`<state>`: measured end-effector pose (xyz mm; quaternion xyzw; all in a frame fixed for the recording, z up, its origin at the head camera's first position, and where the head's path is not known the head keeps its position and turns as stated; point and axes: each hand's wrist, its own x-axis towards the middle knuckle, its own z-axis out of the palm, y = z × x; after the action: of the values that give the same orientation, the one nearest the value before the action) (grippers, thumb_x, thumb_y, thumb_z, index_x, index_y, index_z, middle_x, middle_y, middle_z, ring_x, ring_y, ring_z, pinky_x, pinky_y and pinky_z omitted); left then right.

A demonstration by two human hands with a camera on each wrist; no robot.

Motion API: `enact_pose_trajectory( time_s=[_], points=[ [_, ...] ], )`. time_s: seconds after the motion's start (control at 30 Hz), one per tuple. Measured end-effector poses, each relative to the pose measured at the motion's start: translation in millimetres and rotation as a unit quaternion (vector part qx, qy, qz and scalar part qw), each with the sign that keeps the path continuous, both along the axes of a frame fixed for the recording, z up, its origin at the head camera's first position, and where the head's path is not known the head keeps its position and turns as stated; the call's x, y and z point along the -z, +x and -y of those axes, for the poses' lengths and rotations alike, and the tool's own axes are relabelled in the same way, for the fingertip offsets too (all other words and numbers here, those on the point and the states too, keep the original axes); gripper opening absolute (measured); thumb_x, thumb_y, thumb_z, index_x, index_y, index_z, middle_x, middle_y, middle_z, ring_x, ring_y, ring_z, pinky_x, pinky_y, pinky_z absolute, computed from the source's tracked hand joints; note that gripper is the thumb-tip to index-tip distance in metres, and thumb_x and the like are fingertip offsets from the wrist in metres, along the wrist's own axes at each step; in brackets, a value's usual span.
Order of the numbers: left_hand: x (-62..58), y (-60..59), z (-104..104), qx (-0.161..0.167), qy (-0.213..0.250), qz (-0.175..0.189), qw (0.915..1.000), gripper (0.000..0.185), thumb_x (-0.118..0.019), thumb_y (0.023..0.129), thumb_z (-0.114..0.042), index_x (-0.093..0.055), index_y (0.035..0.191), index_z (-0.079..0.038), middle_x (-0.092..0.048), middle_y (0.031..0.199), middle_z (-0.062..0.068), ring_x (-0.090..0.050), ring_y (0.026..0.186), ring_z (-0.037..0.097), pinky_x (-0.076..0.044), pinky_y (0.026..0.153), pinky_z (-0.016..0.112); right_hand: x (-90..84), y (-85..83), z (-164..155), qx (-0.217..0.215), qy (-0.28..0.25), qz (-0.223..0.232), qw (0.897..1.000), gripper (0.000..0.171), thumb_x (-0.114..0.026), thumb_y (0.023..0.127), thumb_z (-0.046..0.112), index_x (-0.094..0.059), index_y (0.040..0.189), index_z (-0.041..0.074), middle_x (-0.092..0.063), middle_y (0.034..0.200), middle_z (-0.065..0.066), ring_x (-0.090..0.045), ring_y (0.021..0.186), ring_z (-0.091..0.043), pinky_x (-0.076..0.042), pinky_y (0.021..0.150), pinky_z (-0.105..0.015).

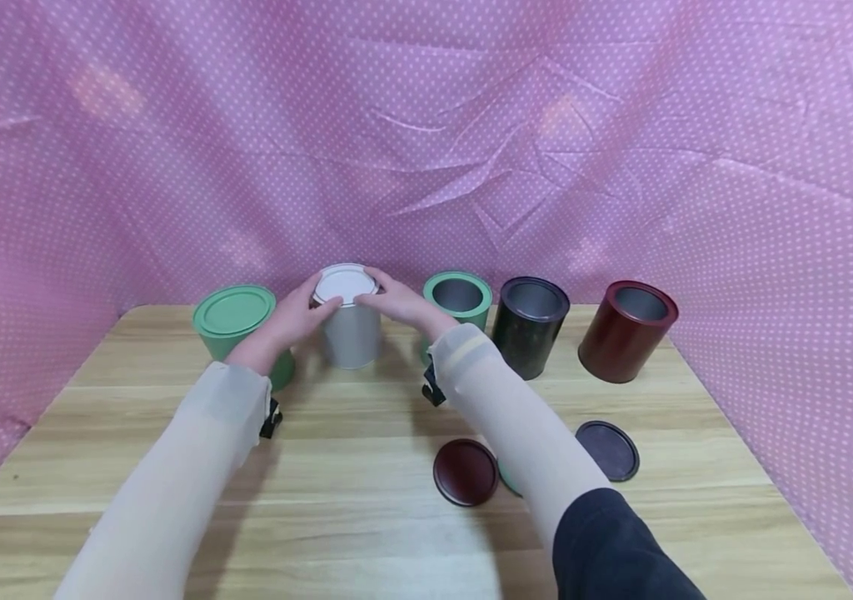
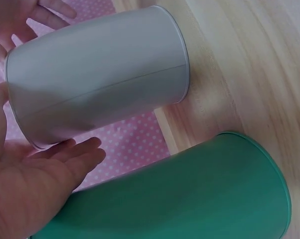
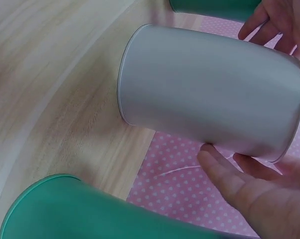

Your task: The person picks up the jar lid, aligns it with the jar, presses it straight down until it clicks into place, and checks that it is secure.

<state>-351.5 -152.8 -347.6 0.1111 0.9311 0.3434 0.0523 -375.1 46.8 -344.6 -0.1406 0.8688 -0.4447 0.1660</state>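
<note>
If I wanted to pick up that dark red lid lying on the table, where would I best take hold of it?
Take the dark red lid by its rim, coming down from above and pinching opposite edges. It lies flat on the table, so it has no side wall to wrap around, and the space above it is free.

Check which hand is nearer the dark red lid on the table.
Right. The right hand rests on the white tin's lid, its forearm passing beside the dark red lid; the left hand is farther left.

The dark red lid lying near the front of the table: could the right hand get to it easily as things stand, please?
Probably yes. The dark red lid lies bare on the table beside the right forearm, nothing on it. The right hand must first leave the silver tin.
</note>
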Motion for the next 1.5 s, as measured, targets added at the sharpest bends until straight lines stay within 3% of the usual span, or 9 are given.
enact_pose_trajectory(
  time_s=[0.3,0.53,0.8,1.23,1.5],
  points=[
    [-3.4,6.8,-4.4,0.002,-0.007,0.011,0.9999,0.078,-0.040,0.102,-0.044,0.004,0.155,-0.005,-0.014,0.157,0.028,-0.021,0.143,0.046,-0.018,0.117,0.059,-0.5,6.4,-3.0,0.000,-0.013,0.003,1.000,0.073,-0.052,0.095,0.045,-0.016,0.156,0.030,-0.025,0.160,-0.007,-0.028,0.146,-0.027,-0.026,0.118,-0.050],
    [-1.3,11.0,-6.4,-0.008,-0.018,-0.026,0.9995,0.076,-0.044,0.102,-0.040,-0.006,0.154,0.002,-0.016,0.156,0.030,-0.019,0.143,0.047,-0.018,0.117,0.060,-0.4,11.4,-1.6,-0.008,-0.003,-0.006,1.000,0.072,-0.051,0.098,0.043,-0.013,0.157,0.024,-0.027,0.159,-0.009,-0.028,0.146,-0.028,-0.026,0.118,-0.046],
    [-4.2,9.1,-11.2,-0.006,-0.016,-0.059,0.9981,0.078,-0.045,0.101,-0.042,-0.007,0.154,0.002,-0.006,0.158,0.029,-0.011,0.145,0.048,-0.013,0.114,0.067,-2.4,12.0,0.9,-0.013,0.001,-0.039,0.999,0.076,-0.048,0.098,0.049,-0.012,0.157,0.016,-0.025,0.159,-0.012,-0.030,0.145,-0.029,-0.028,0.118,-0.044],
    [-9.0,9.2,-11.8,0.020,0.003,-0.069,0.9974,0.078,-0.046,0.100,-0.047,-0.009,0.156,-0.006,-0.006,0.160,0.026,-0.006,0.147,0.046,-0.010,0.114,0.068,-6.9,19.0,-6.0,-0.025,-0.006,-0.088,0.996,0.075,-0.047,0.100,0.044,-0.010,0.156,0.011,-0.018,0.161,-0.013,-0.028,0.145,-0.029,-0.026,0.119,-0.042],
    [-17.4,16.1,-5.4,0.048,0.019,-0.078,0.9956,0.076,-0.049,0.100,-0.042,-0.011,0.156,-0.008,-0.008,0.160,0.024,-0.014,0.145,0.046,-0.015,0.114,0.066,-8.7,22.3,-7.1,-0.042,-0.009,-0.104,0.994,0.073,-0.049,0.100,0.040,-0.012,0.156,0.010,-0.023,0.159,-0.015,-0.030,0.144,-0.031,-0.028,0.118,-0.044]
  ],
)
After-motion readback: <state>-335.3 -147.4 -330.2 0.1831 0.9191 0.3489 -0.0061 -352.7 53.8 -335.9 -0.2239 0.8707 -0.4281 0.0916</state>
